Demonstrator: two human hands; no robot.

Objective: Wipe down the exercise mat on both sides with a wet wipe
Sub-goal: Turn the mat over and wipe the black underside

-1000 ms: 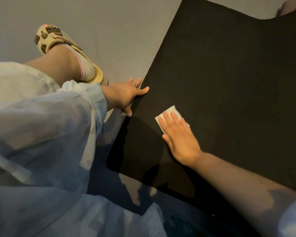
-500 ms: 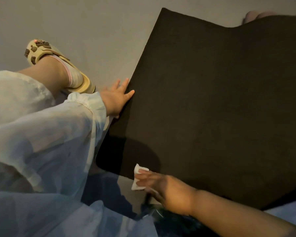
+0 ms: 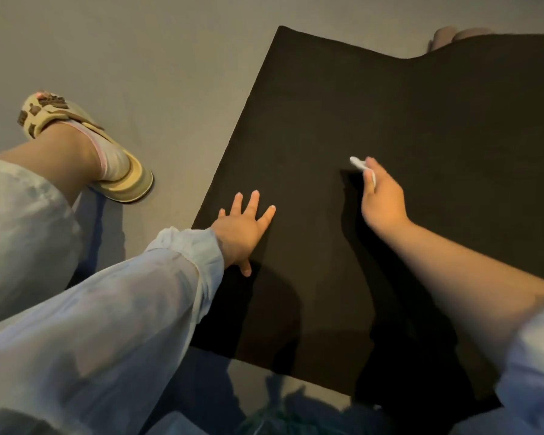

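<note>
A black exercise mat point(image 3: 390, 120) lies flat on a grey floor and fills the right half of the head view. My left hand point(image 3: 244, 229) rests palm down on the mat near its left edge, fingers spread. My right hand point(image 3: 380, 196) is raised just above the mat's middle and pinches a crumpled white wet wipe point(image 3: 360, 166) at its fingertips. The wipe appears lifted off the mat's surface.
My left foot in a beige patterned slipper point(image 3: 85, 142) stands on the grey floor point(image 3: 139, 58) left of the mat. Toes of another foot point(image 3: 453, 37) show past the mat's far edge. My pale loose clothing fills the lower left.
My right hand with the wipe went from the mat's near edge up to its middle. My left hand slid from the mat's left edge onto its surface.
</note>
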